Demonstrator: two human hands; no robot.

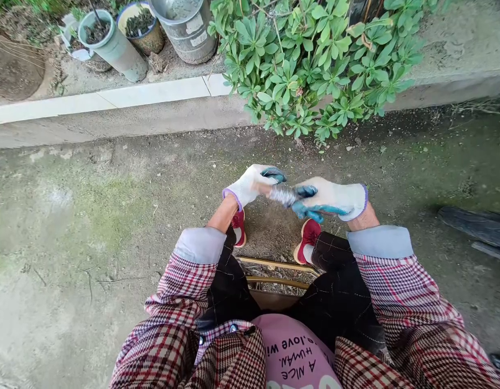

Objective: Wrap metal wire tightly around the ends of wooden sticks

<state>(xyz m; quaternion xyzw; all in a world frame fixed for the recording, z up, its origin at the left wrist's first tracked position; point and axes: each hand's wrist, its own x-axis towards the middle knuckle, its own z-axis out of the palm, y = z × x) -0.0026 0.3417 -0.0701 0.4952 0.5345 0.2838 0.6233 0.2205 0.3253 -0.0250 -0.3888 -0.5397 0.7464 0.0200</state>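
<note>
Gloved right hand curls snugly around one end of a blurred silver-and-brown stick, which lies crosswise between both hands, brown end leftward, at the left hand, bent, its grip impossible to tell; bush beyond.

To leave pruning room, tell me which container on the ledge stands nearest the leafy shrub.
The silver-grey metal bucket, beside the shrub; the blue-rimmed pot, pale green planter and whitish pot stand farther left.
</note>
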